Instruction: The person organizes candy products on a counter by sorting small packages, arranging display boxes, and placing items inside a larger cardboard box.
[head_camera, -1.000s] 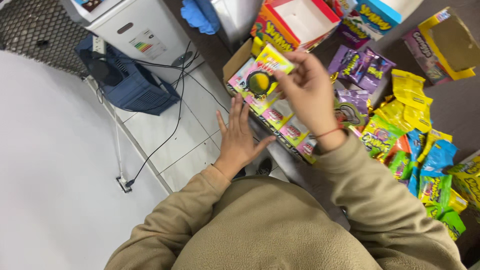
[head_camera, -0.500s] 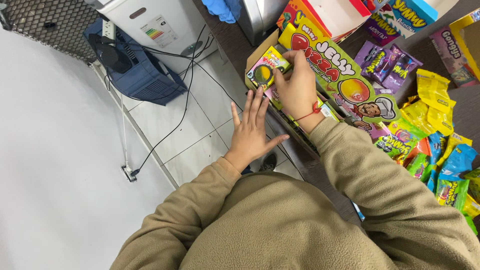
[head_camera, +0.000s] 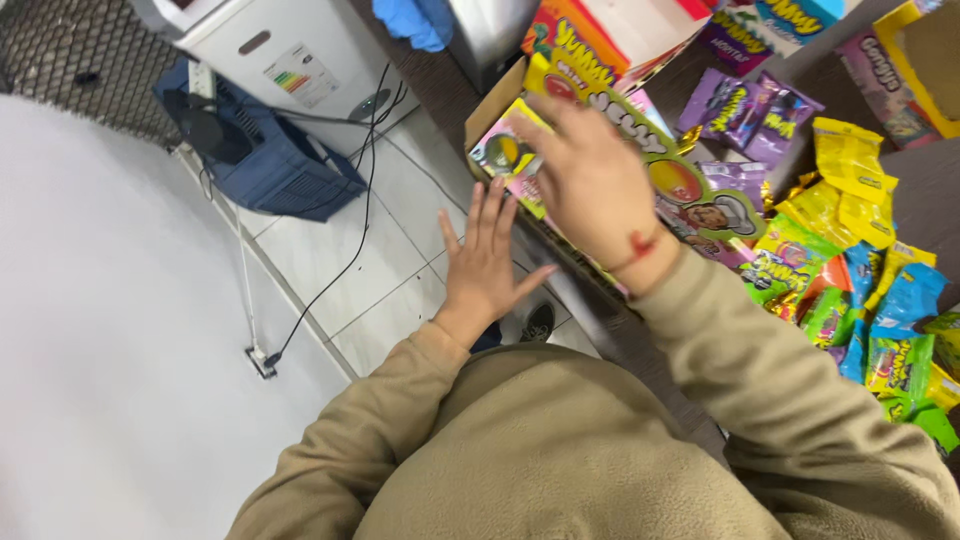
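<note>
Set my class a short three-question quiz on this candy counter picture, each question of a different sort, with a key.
1. True or false: the left hand lies flat with fingers spread.
2. The right hand holds: A) a long colourful candy pack B) a blue cloth C) a cable
3. Fill in: both sleeves are ____ in colour.

Key: 1 true; 2 A; 3 tan.

A long, brightly printed yellow-green candy box (head_camera: 690, 190) lies tilted across an open cardboard carton (head_camera: 500, 150).
</note>
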